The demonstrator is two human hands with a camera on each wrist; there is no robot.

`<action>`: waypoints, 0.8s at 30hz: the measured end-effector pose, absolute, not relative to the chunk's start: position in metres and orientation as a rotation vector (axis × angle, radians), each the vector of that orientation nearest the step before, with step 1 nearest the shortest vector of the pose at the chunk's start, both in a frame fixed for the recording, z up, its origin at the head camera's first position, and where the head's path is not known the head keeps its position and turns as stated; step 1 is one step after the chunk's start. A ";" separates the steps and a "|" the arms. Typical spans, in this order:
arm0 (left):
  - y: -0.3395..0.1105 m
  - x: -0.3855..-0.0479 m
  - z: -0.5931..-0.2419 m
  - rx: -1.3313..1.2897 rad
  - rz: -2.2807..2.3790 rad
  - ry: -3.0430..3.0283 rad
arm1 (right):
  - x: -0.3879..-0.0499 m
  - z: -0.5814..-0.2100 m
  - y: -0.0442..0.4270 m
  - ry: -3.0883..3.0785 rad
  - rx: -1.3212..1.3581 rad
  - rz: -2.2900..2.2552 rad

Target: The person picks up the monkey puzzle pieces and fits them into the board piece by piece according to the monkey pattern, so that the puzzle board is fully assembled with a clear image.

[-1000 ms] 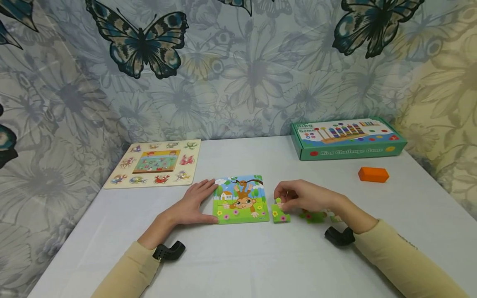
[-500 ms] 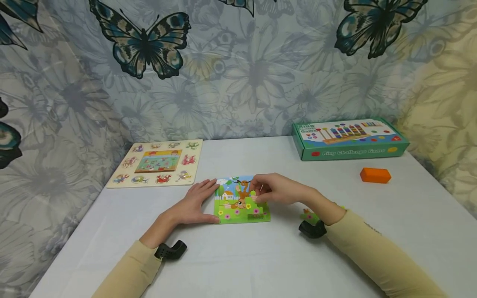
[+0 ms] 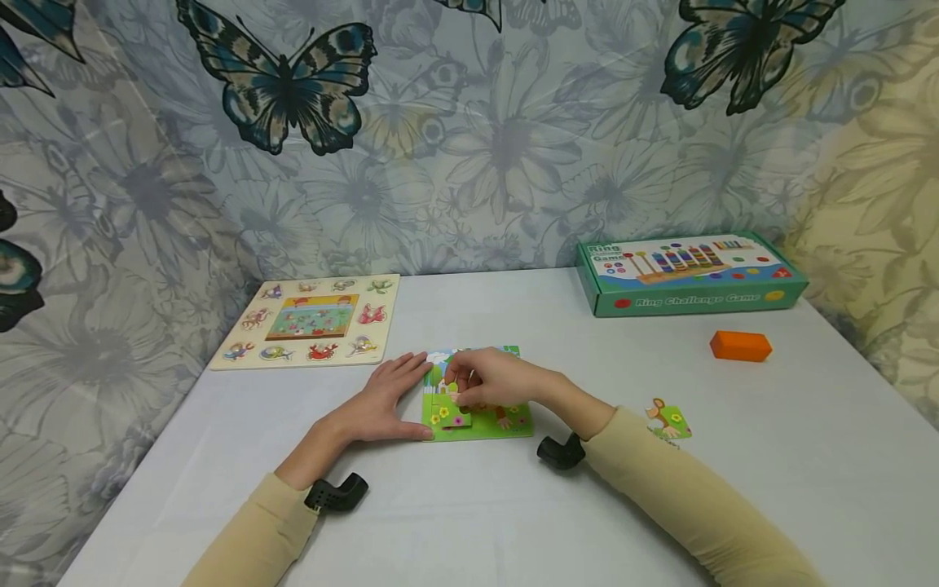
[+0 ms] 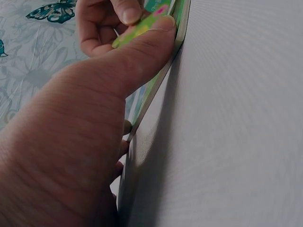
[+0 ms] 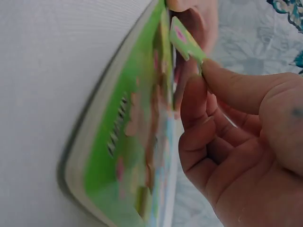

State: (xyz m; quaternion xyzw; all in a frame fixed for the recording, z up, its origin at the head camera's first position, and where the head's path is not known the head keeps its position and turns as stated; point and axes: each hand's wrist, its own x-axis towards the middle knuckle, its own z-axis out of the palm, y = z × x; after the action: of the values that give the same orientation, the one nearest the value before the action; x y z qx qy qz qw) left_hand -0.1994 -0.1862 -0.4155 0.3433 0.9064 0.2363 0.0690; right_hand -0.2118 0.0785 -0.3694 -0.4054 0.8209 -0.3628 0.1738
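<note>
A square monkey puzzle board lies on the white table in front of me. My left hand rests along its left edge, fingers spread and fairly straight, with the thumb at the near-left corner. Between thumb and fingers, my right hand pinches a green puzzle piece with flowers on it. That piece is held tilted over the near-left part of the board, close to the left thumb. The right hand hides much of the monkey picture.
Right of the board lies a loose puzzle piece, partly covered by the right sleeve. A wooden sea-animal board is at the back left. A green game box stands at the back right, with an orange block in front.
My right hand has carried the puzzle piece leftward from the table beside the board to above its near-left part. The left hand has stayed in place.
</note>
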 end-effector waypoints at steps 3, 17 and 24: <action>-0.186 -0.199 -0.416 1.040 0.719 2.731 | -0.212 -0.373 0.073 2.351 -1.152 -1.000; -0.186 -0.199 -0.415 1.040 0.715 2.725 | -0.210 -0.378 0.063 2.390 -1.227 -0.875; -0.186 -0.200 -0.415 1.048 0.707 2.722 | -0.208 -0.378 0.062 2.408 -1.313 -0.809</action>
State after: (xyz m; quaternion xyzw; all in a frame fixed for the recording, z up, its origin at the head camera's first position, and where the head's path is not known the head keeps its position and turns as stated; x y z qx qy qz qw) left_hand -0.1997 -0.1864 -0.4151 0.3483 0.9048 0.2348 0.0700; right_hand -0.2078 0.0620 -0.3785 -0.4545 0.8338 -0.2802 0.1404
